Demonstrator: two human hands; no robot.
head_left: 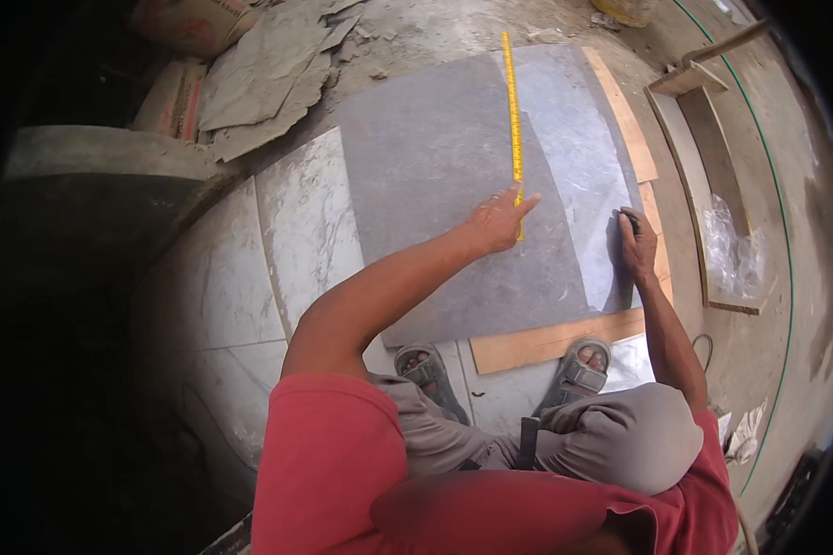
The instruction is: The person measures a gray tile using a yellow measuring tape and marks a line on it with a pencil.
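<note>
A large grey tile (435, 203) lies flat in front of me, lit by a bright sunlit patch along its right side. A yellow tape measure blade (513, 111) stretches over it from the far edge toward me. My left hand (502, 222) grips the blade near its closer end, with one finger pointing out to the right. At the tile's right edge, my right hand (640, 245) is closed around a small dark thing (630, 218), mostly hidden by the fingers; I cannot tell its kind.
Wooden boards (546, 342) show under the tile's near and right edges. White marbled floor tiles (310, 213) lie to the left. Broken slabs (268, 69) and sacks (192, 23) are at far left. A wooden trough (703, 176) holding clear plastic stands right, beside a green hose (776, 185).
</note>
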